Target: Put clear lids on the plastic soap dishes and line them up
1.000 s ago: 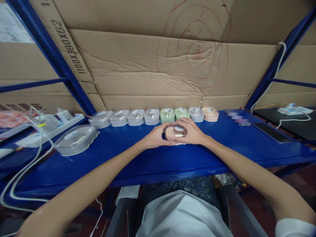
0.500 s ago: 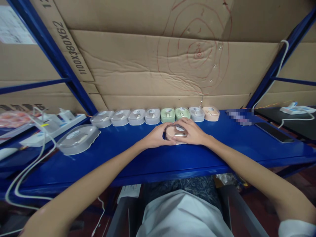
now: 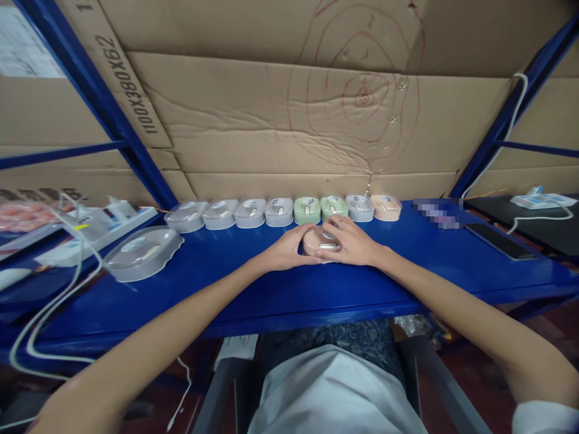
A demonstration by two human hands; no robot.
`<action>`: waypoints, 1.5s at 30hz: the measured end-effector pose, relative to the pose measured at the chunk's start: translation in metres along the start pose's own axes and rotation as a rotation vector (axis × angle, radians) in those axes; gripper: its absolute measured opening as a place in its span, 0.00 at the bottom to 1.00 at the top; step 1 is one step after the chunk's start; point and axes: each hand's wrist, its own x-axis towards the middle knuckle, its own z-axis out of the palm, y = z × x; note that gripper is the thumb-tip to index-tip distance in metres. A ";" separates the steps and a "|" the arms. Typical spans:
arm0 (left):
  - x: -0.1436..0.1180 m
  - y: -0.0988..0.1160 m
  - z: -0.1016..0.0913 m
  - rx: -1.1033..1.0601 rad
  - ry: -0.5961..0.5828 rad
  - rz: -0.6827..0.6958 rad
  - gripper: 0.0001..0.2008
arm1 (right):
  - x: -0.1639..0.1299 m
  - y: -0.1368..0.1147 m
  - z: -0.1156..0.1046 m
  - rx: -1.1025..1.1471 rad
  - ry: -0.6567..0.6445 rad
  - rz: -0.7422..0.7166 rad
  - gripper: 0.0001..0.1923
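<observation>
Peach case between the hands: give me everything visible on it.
The peach case is a small rounded box, plastic by its look, with a clear lid showing a pale elongated piece inside and a round label partly under a finger. It sits flat on the blue shelf, just in front of the row of cases. The left hand and right hand clasp its sides.
</observation>
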 end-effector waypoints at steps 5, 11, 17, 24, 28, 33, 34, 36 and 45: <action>-0.004 -0.001 0.004 0.049 -0.067 0.024 0.46 | 0.001 -0.001 -0.008 -0.032 -0.074 -0.042 0.30; -0.004 -0.008 0.006 0.028 -0.087 0.071 0.53 | 0.002 -0.004 -0.016 0.011 -0.147 -0.015 0.24; -0.005 -0.004 0.002 0.078 -0.124 0.082 0.48 | 0.001 -0.005 -0.015 -0.005 -0.143 -0.003 0.24; -0.006 -0.005 0.002 0.087 -0.112 0.056 0.49 | 0.002 0.003 -0.009 0.154 -0.080 0.044 0.21; -0.005 -0.005 0.003 0.079 -0.105 0.090 0.49 | 0.002 0.018 0.003 0.553 0.020 0.202 0.14; -0.007 -0.006 0.004 0.137 -0.090 -0.011 0.52 | 0.001 0.031 0.019 0.998 0.124 0.540 0.13; -0.007 -0.006 0.004 0.154 -0.091 -0.022 0.53 | 0.001 0.031 0.021 1.026 0.144 0.581 0.13; -0.008 -0.003 0.003 0.191 -0.089 -0.027 0.53 | 0.001 0.031 0.023 1.043 0.168 0.618 0.13; -0.008 0.022 -0.005 0.354 -0.125 0.309 0.36 | 0.004 0.030 0.022 1.043 0.185 0.596 0.21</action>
